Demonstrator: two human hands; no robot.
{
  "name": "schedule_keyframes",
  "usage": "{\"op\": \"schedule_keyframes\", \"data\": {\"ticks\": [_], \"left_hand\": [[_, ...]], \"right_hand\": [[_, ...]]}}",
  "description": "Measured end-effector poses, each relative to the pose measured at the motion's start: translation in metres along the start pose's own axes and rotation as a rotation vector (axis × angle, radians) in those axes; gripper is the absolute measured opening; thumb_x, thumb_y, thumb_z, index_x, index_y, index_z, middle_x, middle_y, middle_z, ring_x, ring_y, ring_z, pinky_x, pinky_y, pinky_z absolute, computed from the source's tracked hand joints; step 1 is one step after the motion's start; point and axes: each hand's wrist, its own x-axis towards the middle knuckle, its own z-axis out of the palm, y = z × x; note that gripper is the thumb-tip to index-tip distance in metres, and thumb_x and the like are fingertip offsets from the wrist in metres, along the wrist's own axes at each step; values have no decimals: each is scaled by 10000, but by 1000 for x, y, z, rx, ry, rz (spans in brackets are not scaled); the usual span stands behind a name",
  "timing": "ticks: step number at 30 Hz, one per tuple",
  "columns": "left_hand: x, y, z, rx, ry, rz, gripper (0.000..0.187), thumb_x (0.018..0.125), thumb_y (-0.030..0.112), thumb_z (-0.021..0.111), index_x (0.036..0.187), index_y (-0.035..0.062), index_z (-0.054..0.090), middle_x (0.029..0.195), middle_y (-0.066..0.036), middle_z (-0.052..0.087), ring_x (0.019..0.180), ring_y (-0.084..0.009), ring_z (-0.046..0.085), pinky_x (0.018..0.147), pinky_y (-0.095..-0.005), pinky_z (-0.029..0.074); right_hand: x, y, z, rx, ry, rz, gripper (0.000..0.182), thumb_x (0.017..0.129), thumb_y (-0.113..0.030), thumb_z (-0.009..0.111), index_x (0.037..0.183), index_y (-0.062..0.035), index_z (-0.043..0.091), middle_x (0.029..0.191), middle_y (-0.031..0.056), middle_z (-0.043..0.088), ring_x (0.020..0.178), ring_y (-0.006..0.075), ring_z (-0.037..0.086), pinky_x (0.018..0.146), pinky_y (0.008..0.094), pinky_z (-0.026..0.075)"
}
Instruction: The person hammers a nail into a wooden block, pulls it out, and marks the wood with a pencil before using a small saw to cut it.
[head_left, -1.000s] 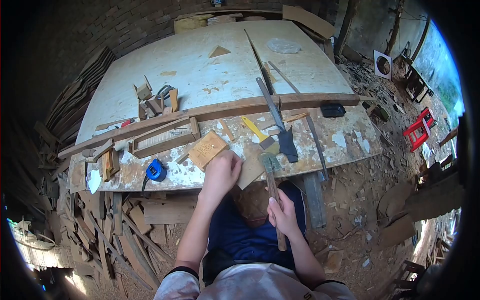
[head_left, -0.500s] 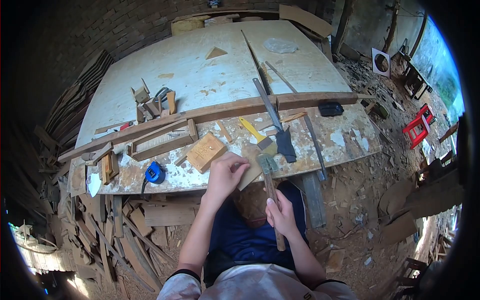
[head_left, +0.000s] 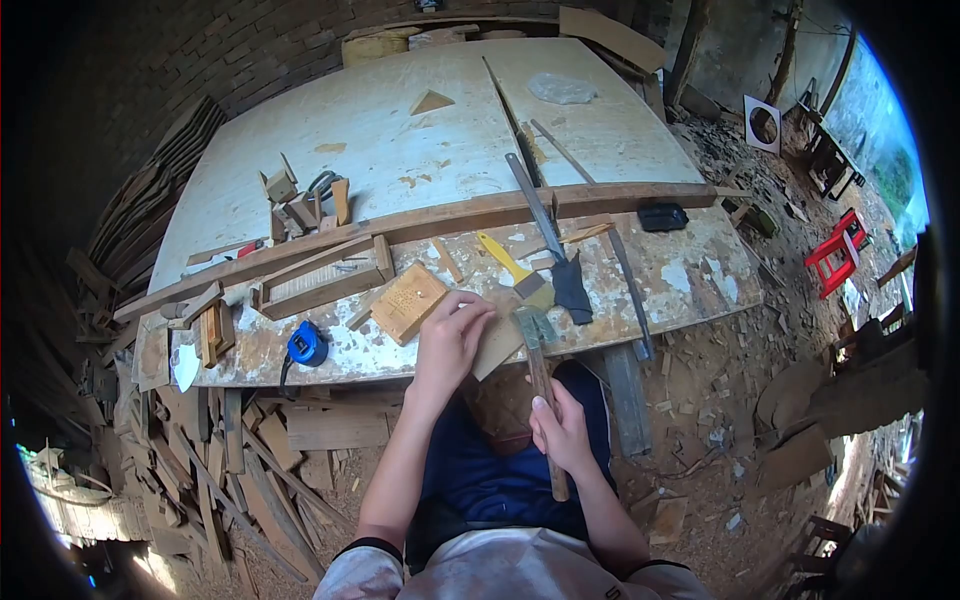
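My right hand (head_left: 562, 428) is wrapped round the wooden handle of a hammer (head_left: 540, 365), whose head rests at the bench's near edge. My left hand (head_left: 452, 340) is closed in a pinch over a thin flat board (head_left: 497, 347); whatever lies between the fingertips is too small to make out. Just left of that hand sits a square wooden block (head_left: 410, 303) with small marks on its top. Beyond the hammer head lie a yellow-handled brush (head_left: 505, 258) and a long metal tool with a dark wrapped end (head_left: 571, 290).
On the bench (head_left: 690, 280) are a blue tape measure (head_left: 307, 344), a wooden box frame with nails (head_left: 325, 280), a black case (head_left: 662, 217) and a long metal bar (head_left: 628, 290). A wooden beam (head_left: 440, 218) crosses it. Scrap wood (head_left: 250, 480) litters the floor; a red stool (head_left: 838, 253) stands right.
My left hand has shifted very slightly, its pinched fingers turning a little over the flat board. The right hand and the hammer hold their place.
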Motion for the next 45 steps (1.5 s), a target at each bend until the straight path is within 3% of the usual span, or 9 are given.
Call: {"op": "schedule_keyframes", "data": {"ticks": [11,18,26,38,41,45], "left_hand": [[3,-6,7,6,-25,41,156,990,-28,773,1138,-24,824,975,-149,783,804,-269,769,722,-362,600],[10,2,-9,51,-146,-21,164,970,-33,768,1125,-17,820,1050,-169,807,905,-324,797,790,-391,630],[15,6,-19,68,-226,33,158,944,-39,773,1091,-20,825,1052,-159,799,939,-351,794,832,-409,633],[0,0,2,75,-112,33,138,936,0,807,1071,11,836,1012,-132,813,895,-325,790,790,-399,621],[-2,-3,7,82,-66,121,137,925,-3,821,1060,8,837,997,-135,813,879,-314,785,784,-393,618],[-7,-6,17,16,20,56,117,914,-8,826,1030,5,836,977,-139,816,882,-317,780,803,-397,614]], "right_hand": [[0,-2,1,-16,4,4,283,1161,-183,613,1389,-16,592,707,-57,491,511,17,427,441,230,352],[1,1,0,-4,4,-1,211,1159,-187,624,1296,-28,598,696,-66,481,511,13,420,441,228,342],[2,1,-1,5,3,9,223,1157,-185,629,1316,-31,600,696,-68,481,516,10,422,442,227,342],[1,1,0,-2,3,12,271,1161,-173,616,1394,-36,603,695,-77,466,519,9,408,446,228,330],[1,2,1,-12,4,9,284,1161,-174,614,1409,-36,603,695,-79,464,518,9,406,446,230,330],[1,2,1,-16,9,10,296,1161,-181,616,1420,-36,603,694,-78,463,515,11,404,446,232,334]]}}
